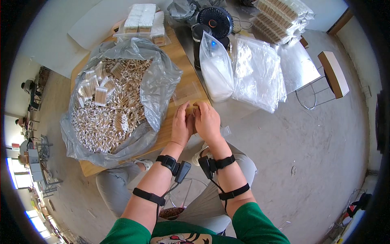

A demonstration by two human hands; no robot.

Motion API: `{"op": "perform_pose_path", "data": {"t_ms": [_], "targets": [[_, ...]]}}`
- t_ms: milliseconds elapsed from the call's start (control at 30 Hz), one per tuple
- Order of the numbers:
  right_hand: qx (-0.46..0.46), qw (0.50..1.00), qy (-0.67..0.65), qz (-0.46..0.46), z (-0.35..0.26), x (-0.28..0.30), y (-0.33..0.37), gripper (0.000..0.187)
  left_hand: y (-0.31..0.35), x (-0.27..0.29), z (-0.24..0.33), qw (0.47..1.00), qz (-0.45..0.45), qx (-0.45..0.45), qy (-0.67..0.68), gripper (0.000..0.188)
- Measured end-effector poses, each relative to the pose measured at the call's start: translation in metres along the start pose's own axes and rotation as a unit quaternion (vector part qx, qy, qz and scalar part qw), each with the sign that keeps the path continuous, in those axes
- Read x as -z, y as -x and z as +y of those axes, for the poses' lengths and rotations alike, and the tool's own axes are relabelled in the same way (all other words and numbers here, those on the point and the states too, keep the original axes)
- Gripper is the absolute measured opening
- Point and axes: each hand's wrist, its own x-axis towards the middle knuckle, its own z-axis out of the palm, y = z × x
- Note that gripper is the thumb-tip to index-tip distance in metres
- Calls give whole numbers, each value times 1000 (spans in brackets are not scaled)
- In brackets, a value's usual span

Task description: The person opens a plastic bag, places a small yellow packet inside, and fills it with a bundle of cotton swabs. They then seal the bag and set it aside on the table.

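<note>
My left hand [181, 127] and my right hand [208, 122] meet over the near right edge of the wooden table [185, 61]. Their fingers curl inward toward each other, and whatever they may hold is hidden behind them. Just beyond the fingertips a small clear plastic bag [187, 92] lies flat on the wood. Left of my hands stands a big grey plastic bag [160, 91], spread wide and full of loose cotton swabs [95, 126] with wooden sticks. Several neat bundles of swabs [101, 96] rest on top of the heap.
Packed swab bags [140, 18] sit at the table's far end. On the metal table to the right are a bag of small clear bags [215, 73], a stack of flat clear bags [260, 73], a black fan [214, 22] and more packed swabs [282, 18]. A stool [333, 75] stands farther right.
</note>
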Motion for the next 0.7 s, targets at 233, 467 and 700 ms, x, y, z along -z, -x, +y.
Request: {"op": "perform_pose_path", "data": {"t_ms": [233, 467, 700], "targets": [[1, 993, 117, -21, 7, -1, -11, 15, -4, 0, 2, 995, 41, -70, -61, 32], [-54, 991, 125, -5, 3, -3, -8, 19, -3, -1, 0, 995, -2, -67, -74, 24], [34, 995, -96, 7, -29, 36, 22, 10, -5, 10, -14, 991, 17, -131, -12, 34]]}}
